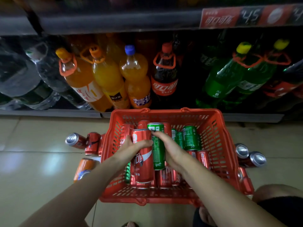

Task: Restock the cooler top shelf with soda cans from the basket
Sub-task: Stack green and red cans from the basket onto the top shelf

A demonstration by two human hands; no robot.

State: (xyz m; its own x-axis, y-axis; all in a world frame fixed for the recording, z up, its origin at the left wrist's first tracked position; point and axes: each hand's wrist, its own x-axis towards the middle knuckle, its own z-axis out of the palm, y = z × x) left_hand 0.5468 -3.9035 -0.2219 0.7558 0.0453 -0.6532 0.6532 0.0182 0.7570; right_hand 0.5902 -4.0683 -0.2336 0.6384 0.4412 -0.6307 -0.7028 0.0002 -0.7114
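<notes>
Over the red basket (218,145) on the floor tiles, both of my hands are busy at once: my left hand (131,147) is wrapped round a red cola can (143,161), thumb across its front and fingers curled behind, and my right hand (168,148) is clamped on a green soda can (157,154), fingertips reaching over toward its upper end. The two cans are pressed side by side, touching, raised above the heap of red and green cans lying loose in the basket. My worry is that touching pair: if I lift both together and one hand shifts, the smooth sides could slide against each other and one can could drop back onto the pile, denting it or shaking it up. My right grip looks the weaker, since it sits high and to one side of the can. The basket stands just in front of the low shelf of big bottles (136,74), and the top shelf I am meant to fill is not in view, so I judge the lift will be a long one, with both arms full. Loose cans (77,140) also lie on the floor on either side of the basket, near my feet, and I could kick or tread on one as I rise.
</notes>
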